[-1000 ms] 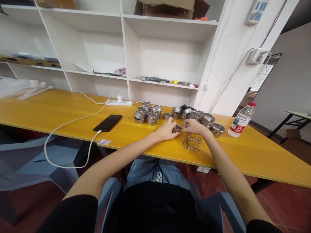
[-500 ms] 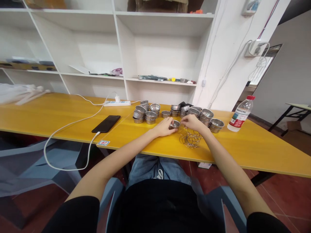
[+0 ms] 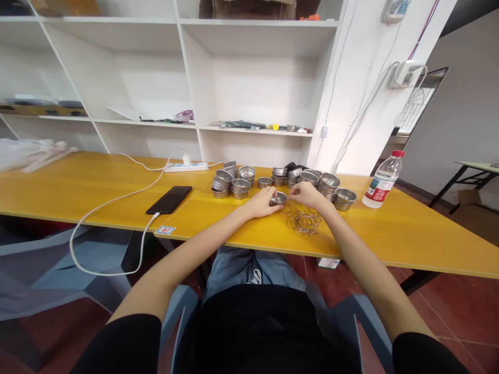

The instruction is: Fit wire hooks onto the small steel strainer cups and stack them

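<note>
My left hand is closed round the side of a small perforated metal strainer basket, which sits low at the table. Just right of the basket, my right hand has its thumb and fingertips pinched together. Whatever lies between those fingertips is too small to make out. In front of my right hand lies a loose heap of thin metal wire rings. Behind both hands stand several more strainer baskets, some stacked, in a left group and a right group, with a single basket between.
A black phone on a white cable lies to the left, near a power strip. At the right stands a water bottle with a red cap. White shelving rises behind the yellow table.
The view has shifted slightly. My left hand still holds the strainer basket, and my right hand stays pinched beside it with hardly any movement.
</note>
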The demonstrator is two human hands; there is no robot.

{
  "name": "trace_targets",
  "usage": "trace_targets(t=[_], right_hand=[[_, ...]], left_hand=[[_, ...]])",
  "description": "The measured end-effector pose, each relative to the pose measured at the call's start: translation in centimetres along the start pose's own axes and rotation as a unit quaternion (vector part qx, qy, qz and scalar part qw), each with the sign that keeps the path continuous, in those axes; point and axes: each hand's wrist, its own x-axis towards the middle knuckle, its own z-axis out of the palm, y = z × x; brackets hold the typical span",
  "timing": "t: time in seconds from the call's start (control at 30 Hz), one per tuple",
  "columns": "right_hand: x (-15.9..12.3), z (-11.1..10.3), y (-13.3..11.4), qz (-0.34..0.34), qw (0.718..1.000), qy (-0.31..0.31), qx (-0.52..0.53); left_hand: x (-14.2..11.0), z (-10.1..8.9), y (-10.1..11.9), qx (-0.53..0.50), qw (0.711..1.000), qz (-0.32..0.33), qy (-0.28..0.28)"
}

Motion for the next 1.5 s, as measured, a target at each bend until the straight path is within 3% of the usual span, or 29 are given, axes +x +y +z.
trace_targets(t=[0.07,0.23,0.57,1.23,1.5], right_hand=[[-0.21,-0.25,-0.21,0.021,0.999,-0.005,-0.034],[-0.66,-0.32,-0.15,0.099,0.983,-0.146,-0.044],[-0.79,-0.31,-0.48,0.194,0.960,-0.199,-0.024],[-0.70,-0.56,-0.38,0.135,0.973,-0.176,-0.071],[-0.99,-0.98,-0.56,0.159,0.972,-0.134,-0.109]], left_hand=[[0.04,-0.02,-0.08,0.009,1.000,-0.008,0.007],[0.04,-0.16,-0.15,0.023,1.000,-0.013,0.014],[-0.04,-0.33,-0.07,0.022,1.000,-0.002,0.007],[0.01,-0.28,-0.18,0.026,1.000,-0.008,0.002],[-0.12,-0.48,0.01,0.021,1.000,-0.014,-0.003]])
